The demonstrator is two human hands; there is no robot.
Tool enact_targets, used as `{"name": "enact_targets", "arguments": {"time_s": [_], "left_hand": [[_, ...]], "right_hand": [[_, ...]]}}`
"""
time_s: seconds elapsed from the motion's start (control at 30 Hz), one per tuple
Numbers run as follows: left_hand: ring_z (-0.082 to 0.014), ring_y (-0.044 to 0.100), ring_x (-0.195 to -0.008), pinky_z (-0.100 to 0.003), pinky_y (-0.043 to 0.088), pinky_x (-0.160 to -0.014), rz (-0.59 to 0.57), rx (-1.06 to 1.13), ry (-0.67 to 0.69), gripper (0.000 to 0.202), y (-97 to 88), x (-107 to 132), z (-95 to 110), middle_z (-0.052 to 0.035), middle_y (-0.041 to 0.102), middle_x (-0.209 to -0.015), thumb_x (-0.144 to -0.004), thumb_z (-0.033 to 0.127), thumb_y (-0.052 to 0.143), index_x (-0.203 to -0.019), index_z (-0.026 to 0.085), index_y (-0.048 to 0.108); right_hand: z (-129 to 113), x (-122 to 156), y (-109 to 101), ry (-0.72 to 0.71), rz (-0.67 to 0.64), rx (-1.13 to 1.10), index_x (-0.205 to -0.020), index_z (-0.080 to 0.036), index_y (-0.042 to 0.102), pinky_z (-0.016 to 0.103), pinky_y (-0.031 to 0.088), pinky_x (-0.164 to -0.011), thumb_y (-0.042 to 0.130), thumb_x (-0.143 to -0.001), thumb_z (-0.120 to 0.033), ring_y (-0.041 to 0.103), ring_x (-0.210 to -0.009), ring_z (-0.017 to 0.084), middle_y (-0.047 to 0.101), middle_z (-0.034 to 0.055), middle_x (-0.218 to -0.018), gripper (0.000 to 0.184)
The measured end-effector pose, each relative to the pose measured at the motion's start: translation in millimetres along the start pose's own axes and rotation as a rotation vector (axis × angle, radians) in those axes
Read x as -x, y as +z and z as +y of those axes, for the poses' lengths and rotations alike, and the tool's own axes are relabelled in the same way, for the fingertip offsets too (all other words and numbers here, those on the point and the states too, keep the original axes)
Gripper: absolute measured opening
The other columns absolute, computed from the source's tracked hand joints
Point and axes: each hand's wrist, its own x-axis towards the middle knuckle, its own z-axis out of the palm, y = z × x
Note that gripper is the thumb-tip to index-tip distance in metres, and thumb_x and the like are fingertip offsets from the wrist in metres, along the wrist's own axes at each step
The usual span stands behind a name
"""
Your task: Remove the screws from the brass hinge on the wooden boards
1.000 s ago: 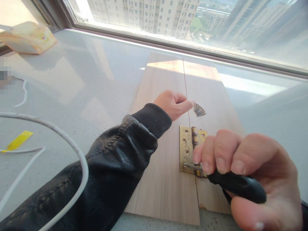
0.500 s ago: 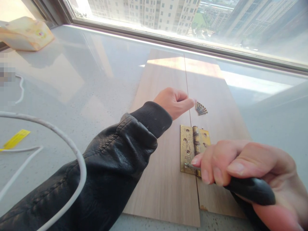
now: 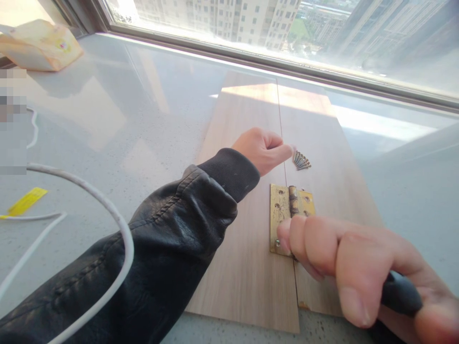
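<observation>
A worn brass hinge (image 3: 274,224) lies across the seam of two pale wooden boards (image 3: 247,272), with a screw (image 3: 277,242) in the lower hole of its left leaf. My right hand (image 3: 344,253) is closed around a screwdriver (image 3: 400,292); only its black handle end shows, and its shaft and tip are hidden behind my fingers. One of those fingertips reaches the hinge beside the screw. Farther back, my left hand (image 3: 260,150) has its fingers pressed together at a fan of several small screws (image 3: 301,161). Whatever may be between those fingertips is too small to make out.
The boards rest on a pale speckled counter (image 3: 172,114) below a window (image 3: 222,28). At left, a white cable (image 3: 120,229) loops over my black sleeve, near a yellow tag (image 3: 27,201). A paper bag (image 3: 43,45) stands in the back left corner.
My right hand has rolled over, its fingers now covering the screwdriver's shaft and more of the hinge. My left hand stays by the screws. The view has shifted slightly.
</observation>
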Motion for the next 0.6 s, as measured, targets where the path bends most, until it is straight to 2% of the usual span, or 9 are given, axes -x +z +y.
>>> {"name": "enact_targets", "arguments": {"time_s": [0.13, 0.23, 0.3, 0.37, 0.5, 0.6], "left_hand": [[-0.0027, 0.021, -0.048, -0.025, 0.016, -0.051, -0.009, -0.001, -0.002, 0.041, 0.2, -0.6, -0.1, 0.0082, 0.020, -0.048, -0.077, 0.032, 0.054, -0.046, 0.017, 0.031], [-0.0029, 0.021, -0.048, -0.025, 0.016, -0.051, -0.010, 0.002, -0.007, 0.041, 0.2, -0.6, -0.4, 0.0081, 0.021, -0.048, -0.077, 0.033, 0.054, -0.047, 0.017, 0.032], [-0.0030, 0.022, -0.049, -0.025, 0.017, -0.051, -0.011, 0.002, -0.008, 0.041, 0.1, -0.4, -0.4, 0.0080, 0.021, -0.048, -0.077, 0.034, 0.054, -0.047, 0.017, 0.033], [-0.0031, 0.022, -0.048, -0.025, 0.017, -0.051, -0.010, -0.001, -0.006, 0.041, 0.0, -0.1, -0.4, 0.0079, 0.021, -0.049, -0.077, 0.034, 0.054, -0.047, 0.017, 0.033], [-0.0030, 0.022, -0.048, -0.025, 0.017, -0.050, -0.010, 0.002, -0.004, 0.041, 0.0, 0.1, -0.8, 0.0078, 0.021, -0.048, -0.076, 0.034, 0.054, -0.047, 0.017, 0.031], [-0.0028, 0.022, -0.047, -0.025, 0.017, -0.050, -0.014, 0.003, -0.004, 0.041, 0.1, 0.1, -1.5, 0.0078, 0.021, -0.048, -0.076, 0.034, 0.054, -0.047, 0.017, 0.031]], "right_hand": [[-3.0, -3.3, -1.2, -0.012, 0.012, 0.069, -0.094, -0.028, 0.073, 0.032, 0.047, -0.068, 0.071, -0.077, -0.044, 0.056, -0.076, 0.016, 0.052, 0.0028, -0.088, 0.023], [-2.2, -5.0, -2.9, -0.066, 0.048, 0.071, -0.099, -0.028, 0.070, 0.035, 0.048, -0.072, 0.079, -0.069, -0.039, 0.057, -0.077, 0.016, 0.055, 0.0005, -0.084, 0.034], [0.0, -4.3, -2.2, -0.118, 0.130, 0.042, -0.097, -0.025, 0.068, 0.036, 0.050, -0.074, 0.081, -0.066, -0.036, 0.058, -0.075, 0.016, 0.059, -0.0004, -0.081, 0.035], [2.1, -3.7, -2.3, -0.161, 0.135, 0.036, -0.096, -0.023, 0.067, 0.036, 0.052, -0.077, 0.081, -0.066, -0.035, 0.060, -0.073, 0.015, 0.063, -0.0005, -0.080, 0.035], [2.1, -8.3, -10.0, -0.152, 0.017, 0.060, -0.106, -0.023, 0.067, 0.037, 0.054, -0.084, 0.075, -0.074, -0.033, 0.064, -0.072, 0.015, 0.067, 0.0005, -0.081, 0.034], [-1.3, -15.2, -13.8, -0.177, -0.263, 0.049, -0.112, -0.023, 0.067, 0.038, 0.055, -0.083, 0.066, -0.083, -0.035, 0.067, -0.067, 0.016, 0.068, 0.0016, -0.075, 0.032]]}}
